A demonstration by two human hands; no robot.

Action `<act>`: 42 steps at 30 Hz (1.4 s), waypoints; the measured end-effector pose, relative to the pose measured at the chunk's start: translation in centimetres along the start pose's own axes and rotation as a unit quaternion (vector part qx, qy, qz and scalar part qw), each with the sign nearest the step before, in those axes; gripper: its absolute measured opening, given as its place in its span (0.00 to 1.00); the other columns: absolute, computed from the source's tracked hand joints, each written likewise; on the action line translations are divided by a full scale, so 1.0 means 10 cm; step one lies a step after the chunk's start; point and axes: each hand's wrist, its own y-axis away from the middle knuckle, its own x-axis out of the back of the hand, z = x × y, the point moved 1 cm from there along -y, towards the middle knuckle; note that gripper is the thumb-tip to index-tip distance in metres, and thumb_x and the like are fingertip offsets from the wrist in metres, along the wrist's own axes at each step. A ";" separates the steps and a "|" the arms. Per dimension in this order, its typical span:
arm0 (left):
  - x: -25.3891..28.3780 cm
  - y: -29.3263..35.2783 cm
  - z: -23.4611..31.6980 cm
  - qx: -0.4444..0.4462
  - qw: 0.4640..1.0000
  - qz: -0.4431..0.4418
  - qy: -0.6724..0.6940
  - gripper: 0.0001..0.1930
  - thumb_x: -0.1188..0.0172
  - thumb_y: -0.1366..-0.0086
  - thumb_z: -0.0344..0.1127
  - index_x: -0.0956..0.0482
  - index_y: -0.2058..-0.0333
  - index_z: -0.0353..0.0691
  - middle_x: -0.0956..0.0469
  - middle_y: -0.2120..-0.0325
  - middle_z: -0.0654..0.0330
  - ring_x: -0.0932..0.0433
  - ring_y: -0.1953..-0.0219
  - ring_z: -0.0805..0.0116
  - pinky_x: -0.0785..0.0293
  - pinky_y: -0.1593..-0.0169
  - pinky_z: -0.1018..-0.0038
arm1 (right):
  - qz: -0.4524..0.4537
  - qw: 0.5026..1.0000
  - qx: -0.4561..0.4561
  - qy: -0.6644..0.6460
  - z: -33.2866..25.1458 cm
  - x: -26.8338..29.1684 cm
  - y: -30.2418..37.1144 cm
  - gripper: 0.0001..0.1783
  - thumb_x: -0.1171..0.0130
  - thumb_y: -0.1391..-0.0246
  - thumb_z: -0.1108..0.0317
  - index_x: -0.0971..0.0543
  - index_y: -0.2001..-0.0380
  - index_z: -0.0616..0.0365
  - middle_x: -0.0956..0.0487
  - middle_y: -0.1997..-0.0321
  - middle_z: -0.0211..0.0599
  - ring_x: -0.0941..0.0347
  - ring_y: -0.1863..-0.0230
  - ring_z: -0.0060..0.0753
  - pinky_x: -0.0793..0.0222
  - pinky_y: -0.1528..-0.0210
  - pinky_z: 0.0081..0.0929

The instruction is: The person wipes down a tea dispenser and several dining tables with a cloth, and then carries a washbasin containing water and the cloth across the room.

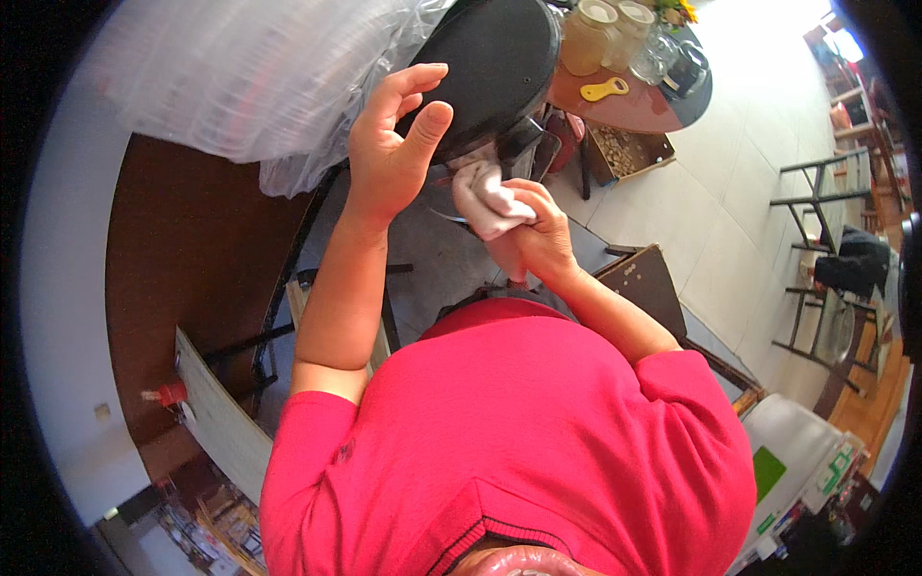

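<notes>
My left hand (394, 144) is raised in front of a black, smooth, rounded panel (499, 72). Its fingers are bent and the thumb stands apart, with nothing between them. Whether it touches the panel I cannot tell. To its right, my right hand (545, 235) grips a bunched whitish cloth (487, 200) just below the panel's lower edge. Part of the cloth hangs under the fingers. What lies behind the cloth is mostly hidden.
Clear plastic wrap around stacked translucent items (259, 77) fills the upper left. A brown round table (634, 106) at the upper right bears jars (588, 43) and a yellow bottle opener (604, 89). Below it stands an open box (629, 154). Black-framed chairs (814, 197) stand at right.
</notes>
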 end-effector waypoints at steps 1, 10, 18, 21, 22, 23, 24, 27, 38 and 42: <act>-0.01 0.02 0.02 -0.007 1.000 0.015 0.025 0.20 0.44 0.35 0.42 0.27 0.52 0.33 0.25 0.54 0.56 0.28 0.50 0.68 0.36 0.44 0.71 | 0.027 0.999 -0.004 -0.032 -0.04 0.01 0.00 0.20 0.43 0.60 0.85 0.23 0.59 0.59 0.25 0.55 0.37 0.30 0.50 0.31 0.35 0.48 0.24; -0.18 1.35 -0.11 0.183 0.982 0.023 -0.033 0.17 0.41 0.39 0.32 0.29 0.52 0.32 0.28 0.54 0.56 0.29 0.51 0.65 0.31 0.49 0.69 | 0.038 0.978 -0.143 -0.148 0.04 -0.10 0.10 0.23 0.41 0.56 0.80 0.27 0.53 0.59 0.27 0.54 0.36 0.32 0.50 0.28 0.37 0.47 0.23; -0.30 1.55 -0.27 0.215 0.960 -0.030 0.178 0.44 0.34 0.48 0.58 0.42 0.42 0.34 0.34 0.50 0.53 0.33 0.47 0.65 0.36 0.44 0.67 | -0.122 0.969 0.092 0.193 -0.23 -0.32 0.22 0.32 0.37 0.64 0.74 0.29 0.50 0.57 0.34 0.44 0.51 0.37 0.43 0.55 0.38 0.42 0.40; -0.20 1.65 -0.36 0.271 0.930 0.091 0.232 0.29 0.39 0.41 0.43 0.38 0.46 0.35 0.32 0.52 0.58 0.32 0.49 0.69 0.33 0.47 0.70 | -0.201 0.962 0.084 0.165 -0.32 -0.46 0.26 0.35 0.37 0.62 0.72 0.33 0.45 0.56 0.36 0.40 0.52 0.41 0.39 0.54 0.43 0.38 0.40; -0.16 1.66 -0.38 0.317 0.899 0.132 0.272 0.26 0.40 0.39 0.39 0.37 0.47 0.36 0.31 0.53 0.58 0.31 0.50 0.69 0.33 0.48 0.71 | -0.215 0.963 0.070 0.144 -0.35 -0.51 0.26 0.35 0.37 0.61 0.72 0.34 0.44 0.56 0.37 0.40 0.52 0.41 0.38 0.54 0.44 0.37 0.40; -0.06 1.61 -0.35 0.371 0.883 0.142 0.248 0.19 0.45 0.40 0.28 0.34 0.49 0.36 0.30 0.55 0.60 0.30 0.52 0.71 0.31 0.51 0.73 | -0.218 0.965 0.060 0.132 -0.35 -0.55 0.27 0.35 0.38 0.59 0.72 0.35 0.43 0.57 0.37 0.39 0.52 0.40 0.38 0.53 0.42 0.38 0.40; -0.01 1.61 -0.41 0.365 0.877 0.174 0.261 0.19 0.46 0.40 0.28 0.34 0.49 0.36 0.29 0.55 0.59 0.30 0.53 0.71 0.31 0.51 0.72 | -0.208 0.967 0.047 0.137 -0.35 -0.59 0.28 0.35 0.38 0.59 0.72 0.35 0.44 0.57 0.37 0.39 0.52 0.40 0.38 0.53 0.41 0.39 0.40; 0.14 1.60 -0.66 0.349 0.845 0.277 0.294 0.19 0.47 0.41 0.26 0.33 0.50 0.35 0.29 0.55 0.59 0.29 0.54 0.69 0.31 0.51 0.72 | -0.174 0.968 0.030 0.176 -0.41 -0.68 0.28 0.31 0.38 0.58 0.72 0.32 0.47 0.56 0.36 0.40 0.50 0.35 0.42 0.51 0.33 0.45 0.37; 0.55 1.15 -1.40 0.274 0.789 0.433 0.338 0.19 0.47 0.39 0.27 0.35 0.48 0.36 0.31 0.52 0.56 0.28 0.53 0.64 0.30 0.50 0.69 | -0.091 0.957 -0.132 0.243 -0.21 -0.67 0.44 0.23 0.38 0.55 0.71 0.26 0.52 0.53 0.34 0.40 0.40 0.31 0.46 0.40 0.28 0.53 0.33; 0.25 1.45 -1.72 0.333 0.755 0.424 0.373 0.22 0.48 0.35 0.33 0.38 0.43 0.39 0.31 0.50 0.57 0.27 0.53 0.64 0.27 0.55 0.67 | -0.087 0.950 -0.149 0.261 -0.18 -0.68 0.43 0.22 0.39 0.55 0.71 0.26 0.53 0.53 0.34 0.41 0.38 0.29 0.48 0.39 0.28 0.53 0.33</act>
